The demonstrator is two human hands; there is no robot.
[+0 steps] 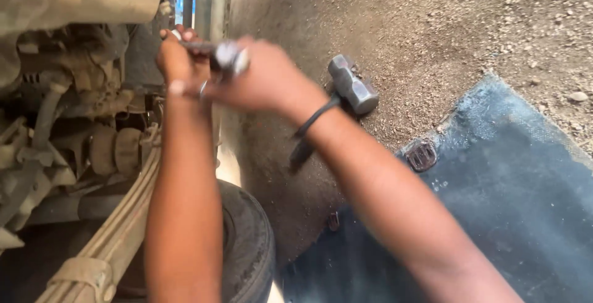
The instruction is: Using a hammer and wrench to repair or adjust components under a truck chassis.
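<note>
Head view looks down under a dusty vehicle, where both of the person's hands meet on a metal socket wrench (213,51) held up against the undercarriage (68,93). The right hand (265,80) wraps around the shiny, rounded end of the tool, its grip closed on it, with a dark band around the wrist. The left hand (176,59) reaches in from below and closes around the darker shaft nearer the vehicle, though how tightly is hard to read because the tool and the other hand hide part of the fingers. The wrench looks like solid steel, so it should be stiff and fairly heavy for its size; its polished end may be slippery under greasy or dusty fingers, and the plain shaft seems the surer place to hold and turn it. On the dirt ground (432,25) just beyond the right forearm lies a sledgehammer (349,87), its grey steel head up and its dark handle running down behind the arm; it looks heavy at the head and would best be taken by the handle. Below the arms sits a worn tyre (250,247), and beside it run pale, mud-caked leaf springs (123,229). A dark blue mat (513,192) covers the ground at the right, with a small dark ribbed piece (422,155) at its edge. No container shows in the view, so nothing can be said of contents.
</note>
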